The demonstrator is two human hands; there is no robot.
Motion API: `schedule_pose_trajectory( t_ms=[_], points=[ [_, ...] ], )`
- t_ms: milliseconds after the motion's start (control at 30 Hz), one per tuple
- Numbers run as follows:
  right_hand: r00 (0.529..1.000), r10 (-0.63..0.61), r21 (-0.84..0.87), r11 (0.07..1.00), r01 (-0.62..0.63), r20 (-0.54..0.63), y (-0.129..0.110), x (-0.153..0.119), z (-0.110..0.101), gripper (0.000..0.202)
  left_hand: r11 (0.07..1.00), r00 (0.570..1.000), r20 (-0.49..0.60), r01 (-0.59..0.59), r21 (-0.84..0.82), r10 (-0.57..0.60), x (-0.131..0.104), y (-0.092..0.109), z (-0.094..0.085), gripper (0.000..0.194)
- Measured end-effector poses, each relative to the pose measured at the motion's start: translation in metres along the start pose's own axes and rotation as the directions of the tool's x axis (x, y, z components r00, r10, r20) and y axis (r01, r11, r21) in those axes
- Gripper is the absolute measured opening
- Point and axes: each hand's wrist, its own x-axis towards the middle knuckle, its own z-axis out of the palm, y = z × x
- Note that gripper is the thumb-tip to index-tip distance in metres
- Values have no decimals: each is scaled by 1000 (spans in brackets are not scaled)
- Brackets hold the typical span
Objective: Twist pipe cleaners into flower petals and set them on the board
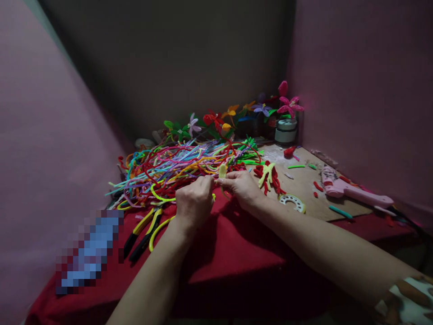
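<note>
My left hand (194, 198) is closed in a fist, thumb side toward my right hand (244, 187), whose thumb and fingers pinch together. Between them is a pale yellow pipe cleaner (222, 171), bent into a small upright loop above the fingertips. Both hands hold it near the base of the loop; the exact grip is partly hidden. A brighter yellow pipe cleaner (156, 232) curves out beside my left wrist. Just beyond the hands lies a large heap of multicoloured pipe cleaners (182, 162). Red and pale yellow bent pieces (268, 174) rest right of my right hand.
Yellow-and-black pliers (144, 232) lie left on the red cloth (233, 253). A pink glue gun (352, 189), a white ring-shaped item (292, 203) and scraps are on the board (314, 210) at right. Pipe-cleaner flowers (213, 119) and a jar (286, 131) stand behind.
</note>
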Motion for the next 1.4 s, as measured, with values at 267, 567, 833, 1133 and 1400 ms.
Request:
schedule_pose_trajectory(
  t_ms=[267,567,833,1133,1400],
  points=[
    [997,82,258,963,-82,10,-2,2,-2,18,345,826,319,500,-794,-464,11,0,3,22],
    [999,33,265,963,-41,35,-2,2,0,20,-16,769,577,597,-802,-275,10,6,9,24],
    [995,-79,234,968,89,-52,-3,11,-7,25,125,770,592,629,-768,-236,11,1,4,28],
    [993,77,435,894,-110,92,0,14,-6,22,171,760,557,630,-757,-335,13,2,7,22],
    [979,181,522,828,-205,96,-15,9,-5,26,167,771,524,606,-777,-361,14,-1,3,21]
  ],
)
